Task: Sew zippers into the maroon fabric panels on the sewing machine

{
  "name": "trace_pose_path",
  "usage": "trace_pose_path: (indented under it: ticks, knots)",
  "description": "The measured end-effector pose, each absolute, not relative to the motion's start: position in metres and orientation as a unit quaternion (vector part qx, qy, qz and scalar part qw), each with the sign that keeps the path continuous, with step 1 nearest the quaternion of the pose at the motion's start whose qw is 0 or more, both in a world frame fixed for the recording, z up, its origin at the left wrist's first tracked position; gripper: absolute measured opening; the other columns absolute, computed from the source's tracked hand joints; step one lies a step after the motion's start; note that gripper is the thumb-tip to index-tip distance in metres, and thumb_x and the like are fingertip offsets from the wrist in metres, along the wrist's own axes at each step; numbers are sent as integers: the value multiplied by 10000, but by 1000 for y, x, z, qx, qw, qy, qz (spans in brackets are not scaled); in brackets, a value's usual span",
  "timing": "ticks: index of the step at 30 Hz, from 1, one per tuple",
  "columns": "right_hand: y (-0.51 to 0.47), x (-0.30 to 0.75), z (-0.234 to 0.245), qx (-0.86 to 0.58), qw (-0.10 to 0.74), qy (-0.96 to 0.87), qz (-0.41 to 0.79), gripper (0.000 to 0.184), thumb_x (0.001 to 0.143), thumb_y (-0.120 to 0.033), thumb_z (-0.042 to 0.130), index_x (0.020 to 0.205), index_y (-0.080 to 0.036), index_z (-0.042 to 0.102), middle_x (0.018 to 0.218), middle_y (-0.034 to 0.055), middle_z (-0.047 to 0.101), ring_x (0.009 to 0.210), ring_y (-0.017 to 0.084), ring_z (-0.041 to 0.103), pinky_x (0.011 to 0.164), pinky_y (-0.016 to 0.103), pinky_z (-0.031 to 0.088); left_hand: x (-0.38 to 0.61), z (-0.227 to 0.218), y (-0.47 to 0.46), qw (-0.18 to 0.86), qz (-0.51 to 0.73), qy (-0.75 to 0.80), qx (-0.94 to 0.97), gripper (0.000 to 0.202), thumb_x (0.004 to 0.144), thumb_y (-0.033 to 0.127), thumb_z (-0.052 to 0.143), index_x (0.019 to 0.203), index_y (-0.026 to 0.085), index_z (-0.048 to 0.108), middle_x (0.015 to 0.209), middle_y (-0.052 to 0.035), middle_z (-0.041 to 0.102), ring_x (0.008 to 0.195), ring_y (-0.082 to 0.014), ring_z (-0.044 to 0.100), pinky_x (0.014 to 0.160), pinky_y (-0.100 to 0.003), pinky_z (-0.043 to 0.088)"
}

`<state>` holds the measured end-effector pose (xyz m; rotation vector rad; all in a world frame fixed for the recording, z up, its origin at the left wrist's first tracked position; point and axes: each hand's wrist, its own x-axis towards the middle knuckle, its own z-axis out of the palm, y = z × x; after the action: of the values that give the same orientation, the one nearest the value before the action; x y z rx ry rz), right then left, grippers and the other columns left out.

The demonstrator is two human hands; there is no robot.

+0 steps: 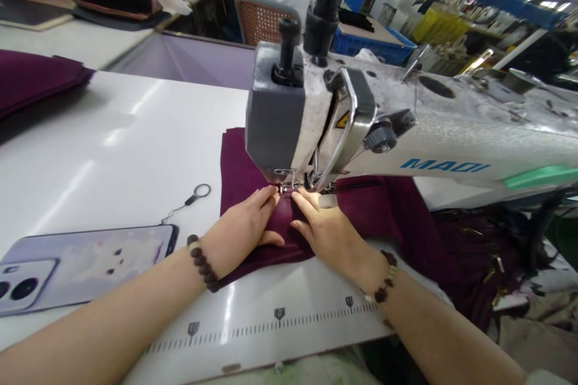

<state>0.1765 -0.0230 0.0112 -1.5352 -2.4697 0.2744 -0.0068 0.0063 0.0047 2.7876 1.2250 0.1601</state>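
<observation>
Pressing flat on the maroon fabric (271, 234) at centre frame, the left hand (244, 228) and right hand (327, 231) grasp nothing, fingers extended and open, fingertips just beside the presser foot (289, 188) of the sewing machine (361, 126). The likely hazard is a fingertip drawn under the needle, or the cloth skewing if one hand presses harder. A smartphone (76, 274) with lanyard lies lower left, folded maroon cloth (36, 81) upper left; neither obstructs.
</observation>
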Motion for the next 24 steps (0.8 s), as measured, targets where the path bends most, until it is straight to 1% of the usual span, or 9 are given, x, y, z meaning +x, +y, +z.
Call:
trace_pose_path:
  ticks: [5,8,11,16,20,24]
  knots:
    - [-21,177,5,-516,122,-842,99,389,876,-228,460,1249,-119,458,1287,147,465,1189,241,434,1020,477,325,-9,4,9,77,57,402,911,629,698,498,655,1127,66,497,1181,-151,510,1056,-251,542,901,-301,453]
    - [-21,177,5,-515,123,-843,98,409,878,-219,447,1278,-133,432,1299,139,454,1194,239,429,1023,479,324,-9,3,10,82,59,392,914,619,717,508,630,1145,85,487,1215,-146,493,1106,-255,513,930,-319,440]
    - [-22,177,7,-515,122,-843,96,411,877,-218,445,1280,-138,434,1288,149,462,1185,245,437,1010,498,331,-9,2,10,83,46,396,913,630,706,522,629,1148,94,491,1227,-144,491,1129,-260,500,953,-329,427]
    - [-22,175,10,-523,111,-840,90,414,870,-230,467,1271,-127,446,1268,154,482,1163,255,455,996,493,345,-9,7,11,93,23,410,907,640,712,480,644,1163,54,487,1224,-160,499,1125,-260,506,955,-315,428]
    - [-23,173,6,-532,108,-836,83,432,879,-237,450,1298,-134,416,1280,142,473,1187,250,430,1006,477,335,-9,7,13,91,27,406,909,634,688,492,659,1138,72,508,1184,-146,525,1098,-254,527,944,-309,435]
    - [-23,172,3,-537,107,-833,83,433,883,-241,444,1302,-134,413,1270,140,482,1191,248,425,1011,481,328,-11,5,15,80,38,395,914,605,695,483,664,1132,94,510,1171,-127,531,1068,-239,547,923,-291,445]
